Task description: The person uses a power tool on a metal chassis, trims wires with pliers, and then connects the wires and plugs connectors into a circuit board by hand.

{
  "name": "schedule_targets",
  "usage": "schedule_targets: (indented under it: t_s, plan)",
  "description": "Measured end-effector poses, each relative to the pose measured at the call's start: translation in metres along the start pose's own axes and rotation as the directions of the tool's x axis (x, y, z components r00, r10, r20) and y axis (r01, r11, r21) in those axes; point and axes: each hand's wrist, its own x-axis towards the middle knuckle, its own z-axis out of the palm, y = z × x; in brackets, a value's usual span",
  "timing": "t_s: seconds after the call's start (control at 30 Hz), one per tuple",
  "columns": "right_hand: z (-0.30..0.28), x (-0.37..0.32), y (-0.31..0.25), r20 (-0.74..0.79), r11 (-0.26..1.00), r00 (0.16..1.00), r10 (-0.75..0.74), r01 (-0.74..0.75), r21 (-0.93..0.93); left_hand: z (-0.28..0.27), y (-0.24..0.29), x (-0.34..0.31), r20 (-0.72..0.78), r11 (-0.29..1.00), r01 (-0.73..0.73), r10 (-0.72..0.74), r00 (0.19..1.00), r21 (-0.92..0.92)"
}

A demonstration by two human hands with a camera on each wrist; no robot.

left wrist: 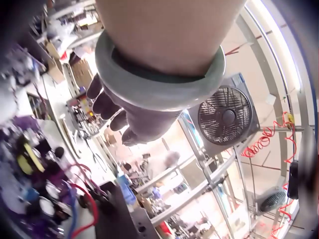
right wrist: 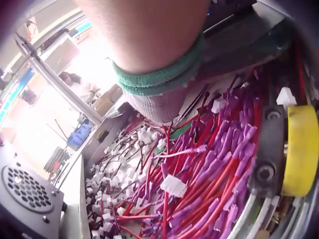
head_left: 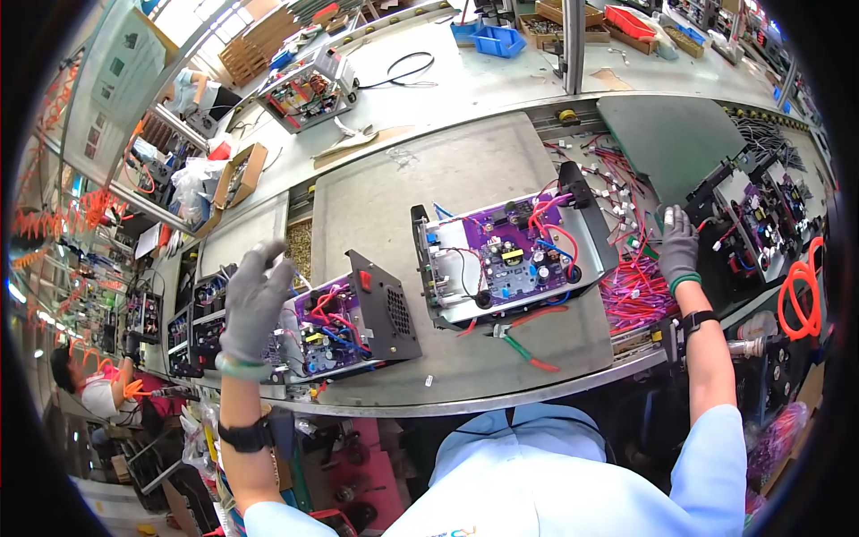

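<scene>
My gloved left hand [head_left: 255,304] is raised beside the left metal unit [head_left: 389,309], fingers loosely bent and apart. In the left wrist view the fingers [left wrist: 119,119] hold nothing visible. That unit has a red switch, a vented panel and a purple circuit board [head_left: 331,331]. My gloved right hand [head_left: 677,246] reaches over a pile of red and purple wires [head_left: 635,291] with white connectors. Its fingertips are hidden in the right wrist view, so I cannot tell whether they grip a wire. A second open unit [head_left: 510,255] with a purple board stands between the hands.
Green-and-red-handled cutters [head_left: 528,351] lie at the mat's front. At the right are more units [head_left: 761,215], a dark green board [head_left: 667,134] and a coiled orange hose [head_left: 801,300]. Another opened device [head_left: 309,89] and blue bins [head_left: 497,41] stand on the far bench.
</scene>
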Motion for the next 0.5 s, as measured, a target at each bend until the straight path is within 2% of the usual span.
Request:
schedule_targets:
  t_s: [0.07, 0.13, 0.17, 0.2, 0.23, 0.27, 0.3, 0.33, 0.37, 0.4, 0.5]
  plan:
    - [0.000, 0.006, 0.010, 0.007, 1.000, 1.000, 0.006, -0.005, -0.025, -0.015, -0.055, -0.021, -0.084, 0.968, -0.058, 0.081, 0.993, 0.243]
    - [0.004, 0.014, 0.029, 0.018, 0.998, 0.999, 0.050, -0.049, -0.038, -0.028, -0.075, -0.047, -0.199, 0.966, 0.136, -0.092, 0.976, 0.218]
    - [-0.009, 0.017, 0.034, 0.057, 0.993, 0.996, 0.072, -0.077, 0.091, -0.036, -0.072, -0.057, -0.115, 0.980, 0.195, -0.190, 0.975, 0.041]
    - [0.027, 0.027, 0.047, -0.140, 0.994, 0.987, 0.072, -0.060, 0.092, -0.032, -0.097, -0.072, -0.168, 0.966, 0.165, -0.199, 0.965, -0.197]
    - [-0.012, 0.013, 0.043, -0.114, 0.996, 0.989, 0.093, -0.093, 0.010, -0.037, -0.110, -0.080, -0.069, 0.883, 0.339, -0.379, 0.923, -0.324]
    - [0.010, 0.036, 0.060, 0.014, 0.987, 0.988, 0.151, -0.151, 0.058, -0.028, -0.101, -0.086, -0.058, 0.841, 0.342, -0.401, 0.914, -0.420]
    - [0.015, 0.045, 0.071, 0.080, 0.982, 0.981, 0.176, -0.181, 0.061, -0.024, -0.145, -0.101, 0.039, 0.833, 0.368, -0.387, 0.921, -0.413]
    - [0.022, 0.039, 0.078, -0.008, 0.982, 0.989, 0.147, -0.147, -0.115, -0.015, -0.185, -0.097, 0.124, 0.831, 0.393, -0.375, 0.919, -0.394]
    - [0.026, 0.046, 0.083, 0.120, 0.978, 0.973, 0.195, -0.184, -0.097, 0.006, -0.183, -0.073, 0.153, 0.833, 0.375, -0.342, 0.927, -0.407]
    - [0.018, 0.052, 0.091, 0.206, 0.970, 0.950, 0.233, -0.241, 0.016, 0.022, -0.182, -0.056, 0.177, 0.825, 0.362, -0.316, 0.932, -0.434]
    - [0.006, 0.049, 0.110, 0.252, 0.977, 0.944, 0.214, -0.210, -0.045, 0.053, -0.176, -0.020, 0.231, 0.804, 0.346, -0.264, 0.936, -0.483]
